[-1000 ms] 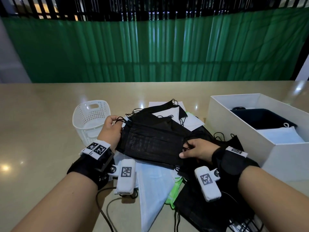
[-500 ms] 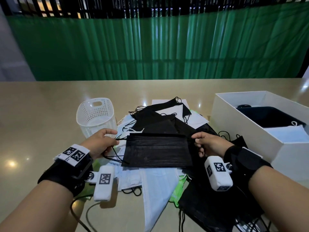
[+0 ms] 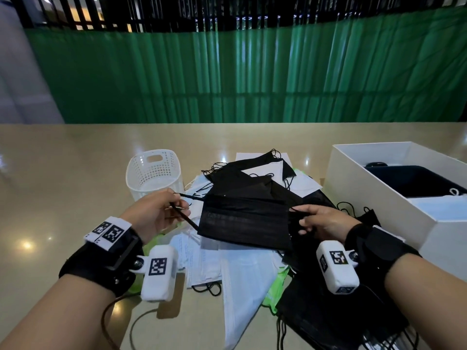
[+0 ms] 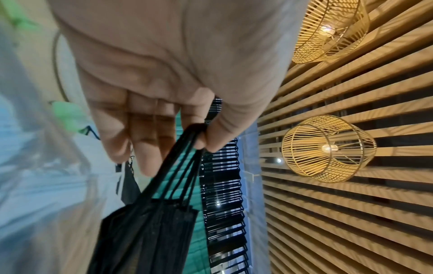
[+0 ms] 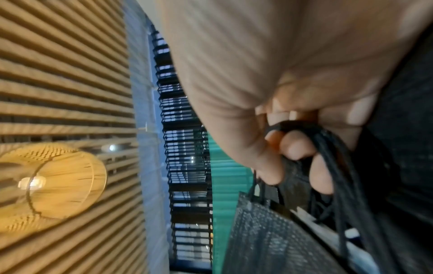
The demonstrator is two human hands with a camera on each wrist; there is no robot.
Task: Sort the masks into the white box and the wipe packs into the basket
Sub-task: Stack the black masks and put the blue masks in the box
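Moved: since a second ago we have raised the stack of black pleated face masks [image 3: 243,223] off the heap and stretched it flat between our hands.
Left hand [image 3: 154,213]: thumb and fingers [image 4: 211,137] pinch the black ear loops [image 4: 180,157].
Right hand [image 3: 321,221]: fingers [image 5: 295,146] curl round the loops at the opposite end.
Position: the stack hangs above the mixed pile on the beige bench [image 3: 63,188], between the white plastic lattice basket [image 3: 153,175] and the white cardboard box [image 3: 379,198].
Meaning: the masks look ready to be carried right into the box, which already holds some.
Remaining: green wipe packs [image 3: 278,286] lie half buried; the basket appears unfilled.
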